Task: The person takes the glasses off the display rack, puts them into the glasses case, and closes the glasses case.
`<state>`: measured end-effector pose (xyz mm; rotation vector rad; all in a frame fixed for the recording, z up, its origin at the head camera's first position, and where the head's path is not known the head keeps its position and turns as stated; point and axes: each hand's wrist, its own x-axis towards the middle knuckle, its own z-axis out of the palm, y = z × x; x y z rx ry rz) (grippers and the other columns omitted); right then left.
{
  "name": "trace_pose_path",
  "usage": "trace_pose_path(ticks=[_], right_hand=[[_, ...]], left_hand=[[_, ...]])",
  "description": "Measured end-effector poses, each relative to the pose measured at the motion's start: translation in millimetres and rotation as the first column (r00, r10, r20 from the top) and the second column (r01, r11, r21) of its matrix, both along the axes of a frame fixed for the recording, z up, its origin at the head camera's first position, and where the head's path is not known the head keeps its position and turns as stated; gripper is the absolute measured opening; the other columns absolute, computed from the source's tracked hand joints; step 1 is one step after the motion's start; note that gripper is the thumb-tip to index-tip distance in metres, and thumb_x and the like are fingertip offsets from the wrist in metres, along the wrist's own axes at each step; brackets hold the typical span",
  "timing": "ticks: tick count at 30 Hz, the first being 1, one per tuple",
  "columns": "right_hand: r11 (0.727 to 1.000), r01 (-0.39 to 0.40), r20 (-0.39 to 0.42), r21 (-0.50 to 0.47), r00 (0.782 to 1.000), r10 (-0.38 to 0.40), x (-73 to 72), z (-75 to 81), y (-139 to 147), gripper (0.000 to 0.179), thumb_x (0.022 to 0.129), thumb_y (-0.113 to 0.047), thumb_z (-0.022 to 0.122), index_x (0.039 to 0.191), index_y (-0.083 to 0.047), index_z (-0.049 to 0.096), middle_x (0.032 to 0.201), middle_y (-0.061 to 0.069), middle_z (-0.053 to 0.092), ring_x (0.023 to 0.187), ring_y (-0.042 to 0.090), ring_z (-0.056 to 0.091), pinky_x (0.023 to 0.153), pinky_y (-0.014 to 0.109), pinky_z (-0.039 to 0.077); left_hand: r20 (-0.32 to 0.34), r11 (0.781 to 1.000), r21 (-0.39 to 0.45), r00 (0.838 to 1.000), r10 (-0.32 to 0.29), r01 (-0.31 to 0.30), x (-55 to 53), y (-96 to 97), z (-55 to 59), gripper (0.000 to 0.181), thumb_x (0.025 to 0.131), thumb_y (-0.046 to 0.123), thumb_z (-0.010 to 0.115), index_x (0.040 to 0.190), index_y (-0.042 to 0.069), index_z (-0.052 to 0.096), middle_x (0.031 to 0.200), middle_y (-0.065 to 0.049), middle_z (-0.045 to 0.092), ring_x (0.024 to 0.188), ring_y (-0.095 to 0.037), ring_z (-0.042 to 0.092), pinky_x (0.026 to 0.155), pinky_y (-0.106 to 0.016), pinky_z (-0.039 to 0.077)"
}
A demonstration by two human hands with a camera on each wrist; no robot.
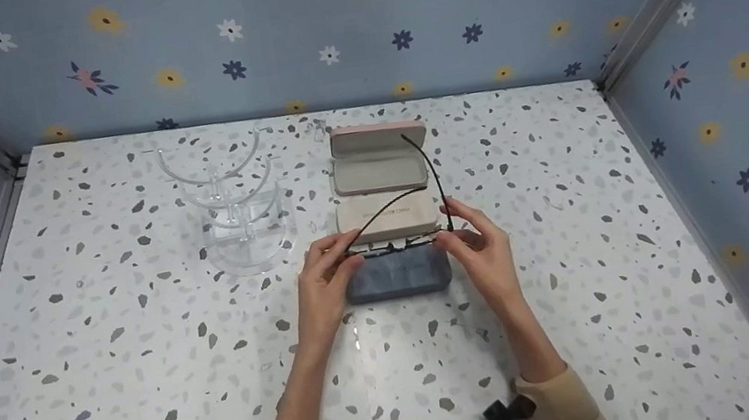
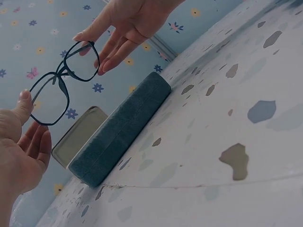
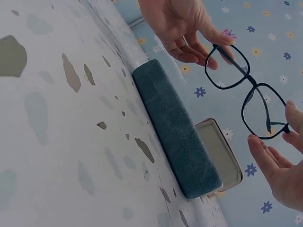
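Observation:
A pair of dark-framed eyeglasses [image 3: 252, 80] is held up between both hands, with its temples unfolded and pointing away from me. My left hand [image 1: 327, 279] pinches the frame at its left end between thumb and fingers. At the opposite end, my right hand [image 1: 481, 249] grips it the same way. Below the glasses lies a closed blue glasses case [image 1: 397, 276], seen side-on in both wrist views. A closed beige case [image 1: 378, 228] lies just behind it. Farthest back, a pink case [image 1: 379, 171] stands open, showing its grey lining.
To the left of the cases stands a clear plastic display stand [image 1: 250, 242] with several curved tiers. The speckled tabletop [image 1: 140, 355] meets a blue flower-patterned panel [image 1: 284, 35] at the back, and similar panels rise on the left and right.

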<state>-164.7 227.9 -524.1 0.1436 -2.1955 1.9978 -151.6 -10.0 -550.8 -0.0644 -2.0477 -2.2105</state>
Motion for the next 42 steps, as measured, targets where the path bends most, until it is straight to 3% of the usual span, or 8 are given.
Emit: trace_pose_path(ticks=[10,17,24,32,36,42], right_hand=[[1.000,-0.029,0.009,-0.003,1.000,0.029,0.9,1.9,1,0.050,0.094,-0.008,0.074,0.143,-0.012,0.061,0.139,0.019,0.061,0.093,0.016,0.076,0.084,0.031,0.063],[0.998,-0.056,0.011,-0.024,0.998,0.057,0.5,2.3,1,0.048,0.095,-0.008,0.074,0.141,-0.010,0.063,0.141,0.017,0.059,0.098,0.022,0.075,0.087,0.035,0.063],[0.992,-0.111,-0.007,-0.051,0.994,0.111,-0.7,1.0,2,0.043,0.096,-0.003,0.069,0.139,-0.005,0.064,0.142,0.016,0.057,0.098,0.025,0.075,0.086,0.039,0.063],[0.990,-0.143,-0.012,-0.009,0.990,0.142,0.2,1.4,3,0.033,0.095,0.000,0.069,0.129,0.004,0.068,0.139,0.020,0.058,0.087,0.016,0.073,0.081,0.030,0.063],[0.985,-0.170,0.001,0.010,0.985,0.170,0.5,1.8,2,0.027,0.096,0.002,0.066,0.123,0.006,0.069,0.140,0.022,0.057,0.088,0.014,0.071,0.081,0.029,0.063],[0.973,-0.227,0.016,0.032,0.974,0.226,-0.5,2.2,2,0.024,0.098,0.002,0.063,0.120,0.008,0.069,0.141,0.023,0.056,0.093,0.013,0.070,0.083,0.037,0.064]], left_hand=[[-0.032,0.999,-0.010,0.998,-0.047,0.046,1.1,-3.2,1.2,0.032,0.094,0.015,0.071,0.125,0.014,0.075,0.134,-0.005,0.058,0.121,-0.036,0.060,0.095,-0.018,0.054],[-0.014,0.997,-0.022,0.997,-0.080,0.080,1.7,-6.2,2.1,0.025,0.096,0.016,0.070,0.119,0.015,0.077,0.136,-0.001,0.058,0.123,-0.023,0.058,0.095,-0.019,0.051],[-0.020,0.996,-0.009,0.996,-0.088,0.088,0.9,-7.9,3.4,0.025,0.093,0.014,0.071,0.117,0.011,0.077,0.136,-0.005,0.055,0.117,-0.029,0.061,0.093,-0.019,0.053],[-0.008,0.999,-0.031,0.999,0.038,-0.038,-1.1,-11.4,3.7,0.025,0.081,0.014,0.081,0.104,0.006,0.080,0.131,-0.006,0.057,0.106,-0.013,0.059,0.093,-0.023,0.052],[-0.012,0.995,-0.053,0.996,0.085,-0.086,-1.6,-12.1,3.6,0.022,0.080,0.012,0.083,0.101,0.007,0.081,0.130,-0.005,0.059,0.115,-0.017,0.057,0.095,-0.024,0.048],[0.003,0.991,-0.059,0.993,0.118,-0.118,-1.8,-12.5,5.9,0.022,0.080,0.015,0.083,0.100,0.008,0.082,0.131,-0.005,0.059,0.126,-0.028,0.054,0.096,-0.028,0.047]])
